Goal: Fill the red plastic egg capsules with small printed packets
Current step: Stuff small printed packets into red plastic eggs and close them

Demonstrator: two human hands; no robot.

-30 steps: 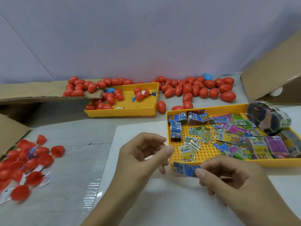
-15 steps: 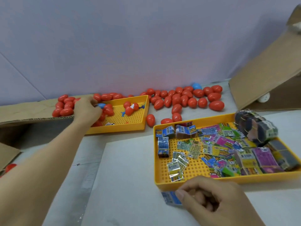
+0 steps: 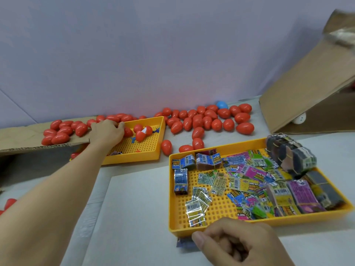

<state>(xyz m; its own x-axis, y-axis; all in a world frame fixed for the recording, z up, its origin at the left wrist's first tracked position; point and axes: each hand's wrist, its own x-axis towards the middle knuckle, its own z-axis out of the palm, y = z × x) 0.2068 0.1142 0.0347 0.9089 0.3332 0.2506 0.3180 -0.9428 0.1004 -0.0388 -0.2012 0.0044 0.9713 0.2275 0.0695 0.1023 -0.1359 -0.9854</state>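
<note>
My left hand (image 3: pixel 107 131) reaches into the far yellow tray (image 3: pixel 146 156). Its fingers curl over a red egg capsule (image 3: pixel 127 132) at the tray's back left, and the hand hides most of the grip. Low in the view, my right hand (image 3: pixel 236 244) pinches a small blue printed packet (image 3: pixel 184 243) on the white sheet (image 3: pixel 134 208), just in front of the near yellow tray (image 3: pixel 269 221). That tray holds several loose printed packets (image 3: pixel 249 179) and a wrapped bundle (image 3: pixel 290 158).
Several shut red eggs (image 3: pixel 207 120) lie along the wall with one blue egg (image 3: pixel 221 105). More red eggs (image 3: pixel 61 131) sit on a cardboard flap at the left. A cardboard box (image 3: pixel 307 96) leans at the right. Red egg halves (image 3: pixel 9 203) show at the left edge.
My left hand left the packet and stretched out to the far tray, where it now rests among the eggs. My right hand kept the blue packet and lowered it to the sheet.
</note>
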